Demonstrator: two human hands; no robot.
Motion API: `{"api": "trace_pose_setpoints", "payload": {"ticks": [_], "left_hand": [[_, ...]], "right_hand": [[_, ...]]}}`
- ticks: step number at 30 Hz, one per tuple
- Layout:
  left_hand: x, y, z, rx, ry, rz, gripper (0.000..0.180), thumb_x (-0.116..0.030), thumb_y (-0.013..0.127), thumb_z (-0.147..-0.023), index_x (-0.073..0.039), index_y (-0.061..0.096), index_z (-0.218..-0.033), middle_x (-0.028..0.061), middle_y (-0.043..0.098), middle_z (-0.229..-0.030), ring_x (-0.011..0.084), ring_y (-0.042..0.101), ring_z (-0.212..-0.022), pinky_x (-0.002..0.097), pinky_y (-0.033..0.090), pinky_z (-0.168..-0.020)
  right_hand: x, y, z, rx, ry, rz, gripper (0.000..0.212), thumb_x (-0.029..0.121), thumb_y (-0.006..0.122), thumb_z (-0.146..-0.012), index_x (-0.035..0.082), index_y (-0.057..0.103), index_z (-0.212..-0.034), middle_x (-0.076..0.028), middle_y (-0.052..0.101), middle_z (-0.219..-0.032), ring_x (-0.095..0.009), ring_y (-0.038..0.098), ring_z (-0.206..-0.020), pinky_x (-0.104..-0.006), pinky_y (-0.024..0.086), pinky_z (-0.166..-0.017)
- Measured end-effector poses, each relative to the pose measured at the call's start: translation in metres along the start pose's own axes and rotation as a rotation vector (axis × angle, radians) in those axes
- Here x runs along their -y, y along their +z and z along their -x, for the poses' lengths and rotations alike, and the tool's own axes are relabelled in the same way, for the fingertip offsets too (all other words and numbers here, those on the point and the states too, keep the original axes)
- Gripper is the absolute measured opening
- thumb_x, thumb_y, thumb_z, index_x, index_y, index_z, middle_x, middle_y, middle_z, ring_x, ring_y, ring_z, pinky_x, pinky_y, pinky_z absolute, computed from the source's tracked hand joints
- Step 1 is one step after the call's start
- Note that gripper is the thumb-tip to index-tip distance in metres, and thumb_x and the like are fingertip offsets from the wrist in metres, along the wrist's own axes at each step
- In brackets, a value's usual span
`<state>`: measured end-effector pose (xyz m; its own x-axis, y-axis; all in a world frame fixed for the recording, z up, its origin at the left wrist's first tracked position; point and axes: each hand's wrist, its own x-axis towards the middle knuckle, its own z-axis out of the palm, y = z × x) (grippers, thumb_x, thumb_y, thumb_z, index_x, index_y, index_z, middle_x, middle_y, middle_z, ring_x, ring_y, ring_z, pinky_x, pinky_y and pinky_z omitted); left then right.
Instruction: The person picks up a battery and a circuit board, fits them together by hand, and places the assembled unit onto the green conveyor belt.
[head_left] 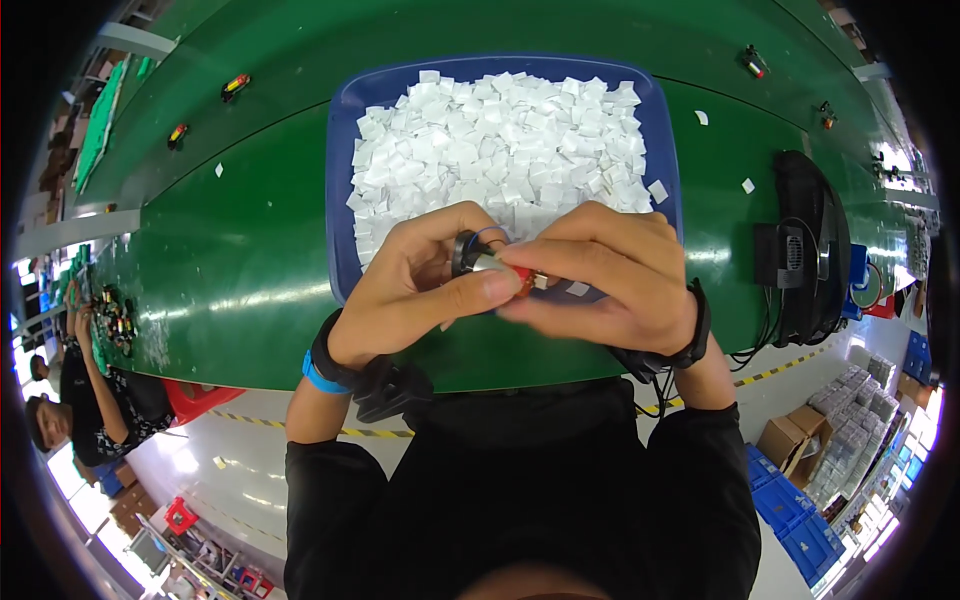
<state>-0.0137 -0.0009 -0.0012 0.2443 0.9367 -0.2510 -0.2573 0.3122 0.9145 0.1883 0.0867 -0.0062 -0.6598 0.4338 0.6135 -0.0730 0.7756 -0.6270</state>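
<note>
Close together over the near edge of the blue tray [337,190], both my hands are closed on one small assembly. It has a round black end [463,252], a silver cylinder [486,263], a thin blue wire and a red part. My left hand [420,275] grips it round the black end, thumb along the silver body. At the red part, the fingertips of my right hand [610,265] are pressed together; they partly hide what they hold. Behind and under my hands, a heap of small white square pieces [500,140] fills the tray.
Similar small assemblies lie on the green table [240,290], one at far left [236,87] and one at far right [753,62]. A black bag-like thing [815,250] with cables stands at right. Another person [100,400] sits at left beside a cluster of parts [115,320].
</note>
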Motion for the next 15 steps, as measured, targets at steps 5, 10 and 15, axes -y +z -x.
{"api": "trace_pose_setpoints", "payload": {"ticks": [5,10,15], "left_hand": [[0.001,0.002,0.001,-0.027,0.037,-0.052,0.018,-0.016,0.071,-0.09,-0.004,0.06,-0.098,-0.0014,0.062,-0.079,0.0008,0.049,-0.063,0.0179,0.03,-0.049],[-0.007,0.005,-0.005,-0.012,0.001,-0.014,0.018,-0.019,0.071,-0.091,-0.004,0.063,-0.098,-0.0012,0.061,-0.077,0.0003,0.048,-0.062,0.0179,0.03,-0.048],[-0.061,-0.013,-0.038,-0.023,0.109,-0.594,0.026,-0.03,0.07,-0.092,-0.005,0.069,-0.099,-0.0018,0.058,-0.073,0.0008,0.045,-0.057,0.0194,0.031,-0.047]], "right_hand": [[0.003,-0.001,-0.001,0.0,0.009,0.034,0.04,0.009,0.087,-0.065,0.002,0.074,-0.102,-0.004,0.066,-0.079,-0.013,0.064,-0.061,-0.0233,0.047,-0.049],[0.0,-0.013,0.004,0.077,-0.069,0.113,0.045,0.01,0.086,-0.066,0.003,0.072,-0.108,-0.004,0.064,-0.079,-0.013,0.062,-0.06,-0.0236,0.046,-0.048],[0.004,-0.059,-0.03,0.253,0.231,-0.002,0.058,0.01,0.083,-0.071,0.004,0.062,-0.125,-0.005,0.064,-0.094,-0.012,0.064,-0.072,-0.0249,0.05,-0.055]]}}
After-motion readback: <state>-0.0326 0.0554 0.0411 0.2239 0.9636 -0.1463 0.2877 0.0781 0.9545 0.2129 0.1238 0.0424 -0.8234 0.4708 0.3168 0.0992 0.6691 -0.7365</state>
